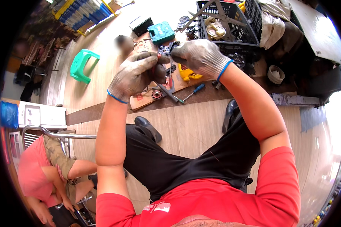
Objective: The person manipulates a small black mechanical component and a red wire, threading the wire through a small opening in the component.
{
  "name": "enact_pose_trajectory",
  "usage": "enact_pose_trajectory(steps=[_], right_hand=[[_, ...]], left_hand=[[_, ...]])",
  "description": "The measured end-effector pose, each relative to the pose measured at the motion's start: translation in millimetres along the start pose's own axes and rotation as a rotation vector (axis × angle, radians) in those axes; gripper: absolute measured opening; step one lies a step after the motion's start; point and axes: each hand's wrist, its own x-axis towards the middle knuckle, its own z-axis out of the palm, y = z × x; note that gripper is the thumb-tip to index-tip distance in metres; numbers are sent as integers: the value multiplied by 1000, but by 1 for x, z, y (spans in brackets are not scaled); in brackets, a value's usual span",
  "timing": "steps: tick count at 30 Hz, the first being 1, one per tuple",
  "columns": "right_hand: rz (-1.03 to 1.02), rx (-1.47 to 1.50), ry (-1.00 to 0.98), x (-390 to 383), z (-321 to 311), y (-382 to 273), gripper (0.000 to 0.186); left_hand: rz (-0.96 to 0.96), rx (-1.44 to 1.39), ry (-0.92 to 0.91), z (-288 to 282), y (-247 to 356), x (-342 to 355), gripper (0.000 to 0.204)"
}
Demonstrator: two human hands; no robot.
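Observation:
Both my hands wear grey-white knit gloves with blue cuffs and are raised over the work area on the floor. My left hand [132, 75] is closed around a dark, rounded part [160, 73] with a bit of red on it; its kind is unclear. My right hand [202, 56] is just to the right, its fingers curled together; what they hold, if anything, is hidden. Below them lie a yellow tool housing [189, 74], a screwdriver [195, 91] with a blue handle, and a round motor-like part [157, 94] on a flattened cardboard sheet [138, 101].
Beyond my hands are a teal tool case [161, 32] and a black plastic crate [250, 36] of metal and plastic parts. A green stool [79, 66] stands left. At lower left, another person [36, 166] sits by a metal-framed chair [75, 136]. A white basket [276, 75] stands right.

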Motion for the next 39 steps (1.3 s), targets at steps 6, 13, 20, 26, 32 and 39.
enact_pose_trajectory(steps=[6, 13, 20, 26, 32, 39], right_hand=[[70, -91, 71, 1, -6, 2, 17], [126, -26, 71, 0, -6, -11, 22], [174, 175, 86, -2, -8, -25, 23], [267, 516, 87, -3, 11, -39, 27], [188, 746, 175, -3, 41, -48, 30], [276, 791, 83, 0, 39, -50, 29]], left_hand=[[-181, 471, 107, 15, 2, -1, 30], [-45, 430, 217, 3, -17, 12, 34], [70, 360, 336, -4, -25, 17, 35], [458, 282, 400, -13, -36, 27, 34], [369, -398, 261, -13, -22, 25, 41], [378, -450, 83, -26, -23, 20, 43]])
